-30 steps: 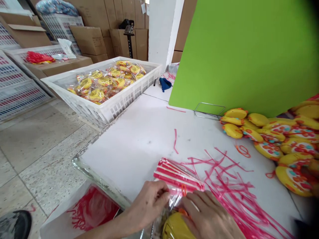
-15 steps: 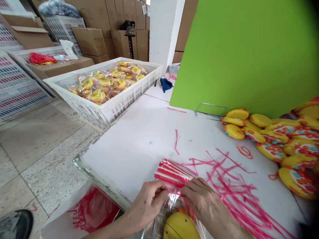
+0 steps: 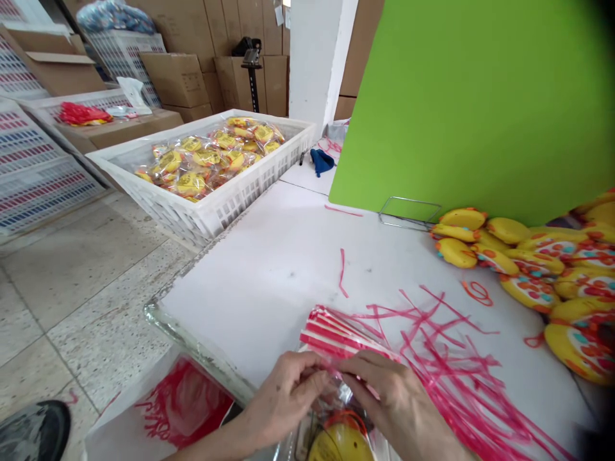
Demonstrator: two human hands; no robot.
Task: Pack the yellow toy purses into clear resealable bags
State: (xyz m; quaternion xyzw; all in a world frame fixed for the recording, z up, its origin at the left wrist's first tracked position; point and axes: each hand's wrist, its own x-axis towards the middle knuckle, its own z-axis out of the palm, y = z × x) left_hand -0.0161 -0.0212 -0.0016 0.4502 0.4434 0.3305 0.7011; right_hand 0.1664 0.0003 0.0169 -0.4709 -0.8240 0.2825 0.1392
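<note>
At the table's near edge, a clear plastic bag [image 3: 344, 396] holds a yellow toy [image 3: 340, 443] with an orange cord. My left hand [image 3: 291, 394] pinches the bag's top edge between thumb and fingers. My right hand [image 3: 391, 394], fingers bent and pressed together, grips the same edge close beside it. Just beyond both hands lies a stack of red-and-white striped plastic [image 3: 331, 330]. Thin pink plastic strips [image 3: 446, 365] are strewn to the right of my right hand.
A white basket [image 3: 192, 214] of bagged yellow toys stands at the far left. Several loose yellow toys [image 3: 533, 291] are piled at the right, below a green panel [image 3: 456, 115] and a wire stand [image 3: 408, 214]. A bag of red plastic scraps [image 3: 187, 403] hangs below the table edge.
My right hand has moved slightly left and closer to my left hand along the bag's top. The toy's cord end now shows more between my hands.
</note>
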